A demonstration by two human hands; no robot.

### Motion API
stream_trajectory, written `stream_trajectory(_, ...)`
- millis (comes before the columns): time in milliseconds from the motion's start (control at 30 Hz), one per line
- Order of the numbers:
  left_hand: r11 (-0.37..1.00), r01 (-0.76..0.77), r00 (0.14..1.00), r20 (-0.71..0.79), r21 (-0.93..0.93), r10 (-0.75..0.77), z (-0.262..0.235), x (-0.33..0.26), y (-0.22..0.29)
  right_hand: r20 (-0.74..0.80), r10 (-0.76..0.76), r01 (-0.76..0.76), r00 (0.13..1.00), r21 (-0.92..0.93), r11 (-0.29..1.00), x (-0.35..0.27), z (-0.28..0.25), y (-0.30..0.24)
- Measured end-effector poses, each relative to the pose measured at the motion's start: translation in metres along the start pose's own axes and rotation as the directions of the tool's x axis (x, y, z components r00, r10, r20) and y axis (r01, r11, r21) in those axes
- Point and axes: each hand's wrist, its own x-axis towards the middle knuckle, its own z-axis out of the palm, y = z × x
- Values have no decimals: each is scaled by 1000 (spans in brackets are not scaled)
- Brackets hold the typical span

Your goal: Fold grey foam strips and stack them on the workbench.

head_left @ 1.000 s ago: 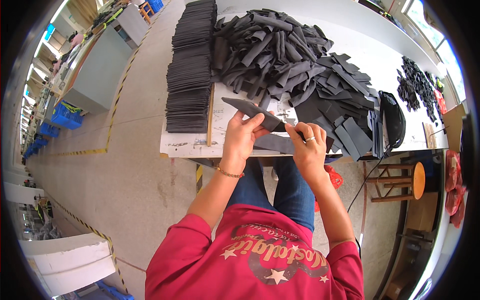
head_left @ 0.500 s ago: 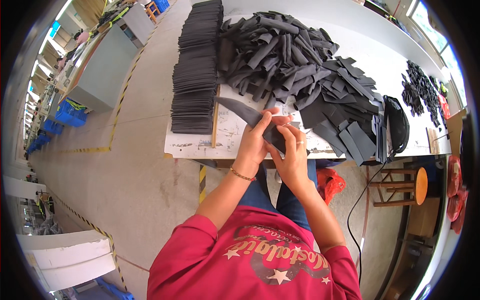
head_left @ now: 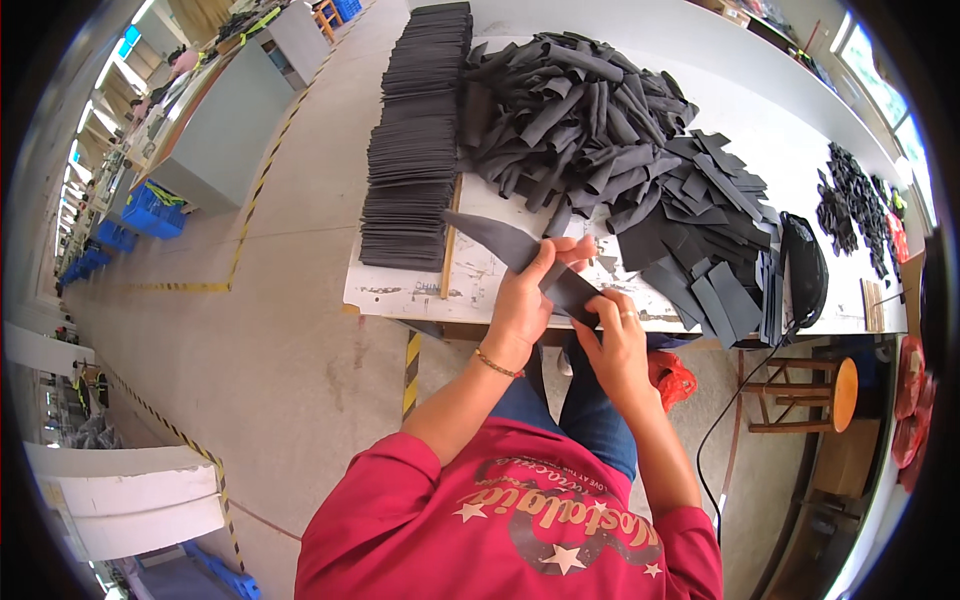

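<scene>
Since half a second ago, our hands have spread along the long dark grey foam strip (head_left: 520,255). Our left hand (head_left: 522,300) pinches its middle; our right hand (head_left: 618,340) grips the near end, both closed on it above the white worktable's (head_left: 400,290) edge. It seems light, limp, best held near the ends. Loose strips (head_left: 590,120) lie piled beyond.

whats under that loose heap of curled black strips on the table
The loose heap of curled black strips lies on the white table; its near edge spills over flat cut black pieces. Whatever sits beneath the heap's middle is covered and cannot be seen.
</scene>
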Motion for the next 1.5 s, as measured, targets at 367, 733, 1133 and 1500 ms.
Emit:
stream_trajectory(367, 993, 2, 998, 60, -117, 5, 3, -15, -23, -73, -213, 215, 974, 27, 976, 14, 9, -1)
stream_trajectory(733, 986, -158, 983, -107, -47, 152, 14, -1, 16, 75, -169, 163, 983, 86, 983, 17, -25, 9)
stream_trajectory(1133, 982, -174, 981, -97, -69, 167, 26, -8, -8, 5, -163, 161, 987, 148, 976, 25, -13, 11)
stream_trajectory(1500, 975, -205, 976, -95, -86, 197, 21, -4, -17, 9, -124, 120, 992, 191, 974, 26, -7, 13)
